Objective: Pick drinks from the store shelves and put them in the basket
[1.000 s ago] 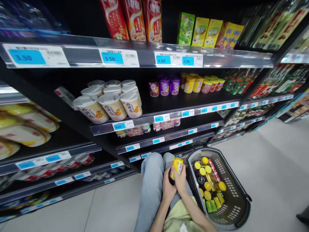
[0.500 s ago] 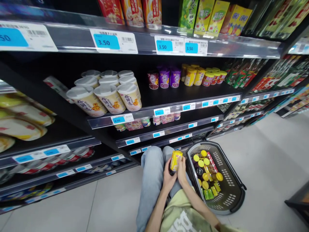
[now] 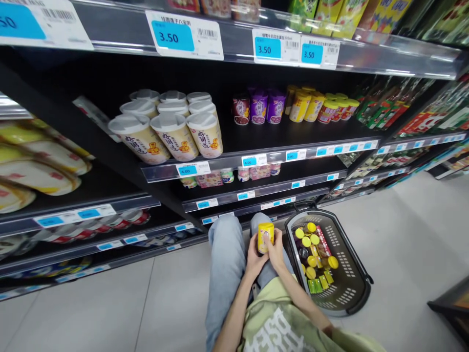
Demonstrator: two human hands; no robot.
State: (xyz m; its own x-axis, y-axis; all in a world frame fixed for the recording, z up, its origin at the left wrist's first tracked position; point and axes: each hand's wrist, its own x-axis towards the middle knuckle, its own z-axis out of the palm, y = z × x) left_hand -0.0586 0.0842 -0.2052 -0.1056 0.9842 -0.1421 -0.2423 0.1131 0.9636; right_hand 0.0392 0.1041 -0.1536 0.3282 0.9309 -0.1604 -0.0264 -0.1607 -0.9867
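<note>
Both of my hands hold a yellow can (image 3: 265, 234) with a printed label, just in front of my knees. My left hand (image 3: 254, 256) wraps the can's lower left side. My right hand (image 3: 275, 247) is closed about its right side, with fingers against the label. The can stands nearly upright. Similar yellow cans (image 3: 301, 106) sit on the shelf ahead, beside purple cans (image 3: 258, 107). To my right on the floor stands a dark shopping basket (image 3: 348, 266), holding several yellow-lidded jars and small green and yellow boxes.
Large white-lidded cups (image 3: 172, 137) stand at the left of the middle shelf (image 3: 234, 151). Glass bottles (image 3: 381, 110) fill its right end. Price tags (image 3: 188, 34) line the shelf edges. Pale floor tiles (image 3: 176, 288) lie around me, and a dark stand (image 3: 450, 313) is at the lower right.
The can has turned more upright, its label now facing me, and my right fingers have shifted onto its front. The view has tipped lower and closer to the shelf.
</note>
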